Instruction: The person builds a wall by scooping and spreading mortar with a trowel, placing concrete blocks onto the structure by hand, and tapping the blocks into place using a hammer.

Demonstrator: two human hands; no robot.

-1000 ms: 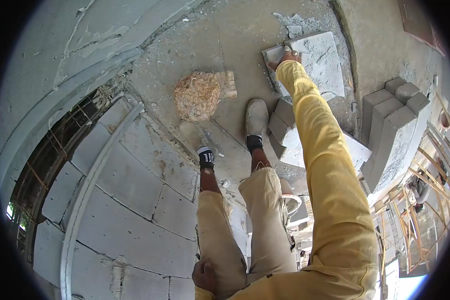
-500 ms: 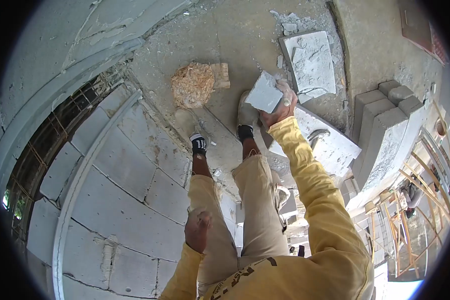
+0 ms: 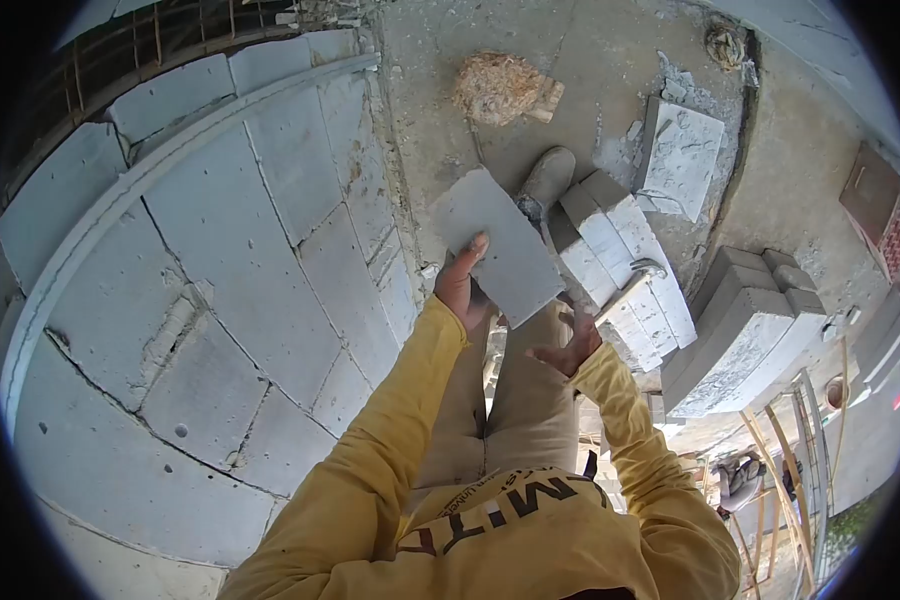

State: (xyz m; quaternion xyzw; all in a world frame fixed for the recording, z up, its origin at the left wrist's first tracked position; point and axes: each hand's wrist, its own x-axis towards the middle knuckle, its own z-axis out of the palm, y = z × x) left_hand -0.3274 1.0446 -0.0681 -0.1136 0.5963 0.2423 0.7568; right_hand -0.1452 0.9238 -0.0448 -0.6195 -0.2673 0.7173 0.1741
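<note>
A pale grey, flat lightweight concrete block (image 3: 505, 240) is held up in front of my legs. My left hand (image 3: 457, 283) grips its near left edge, with the thumb on the upper face and the other fingers hidden underneath. Close to the block's near right corner, my right hand (image 3: 572, 342) has its fingers apart and holds nothing. Whether a fingertip still touches that corner, I cannot tell. Just right of this hand, a hammer (image 3: 626, 290) with a light handle and curved metal head lies on a group of blocks (image 3: 610, 235).
On my left runs a block wall (image 3: 240, 270) with a long pale strip (image 3: 135, 185). More blocks are stacked at right (image 3: 740, 335). A rough block slab (image 3: 682, 150) and a crumbly brown lump (image 3: 497, 88) lie on the floor ahead. Wooden poles (image 3: 778, 480) stand at lower right, near another person.
The block has passed from my right hand to my left, which came up from beside my thigh. My right hand has let go and drawn back. The view has turned and shifted.
</note>
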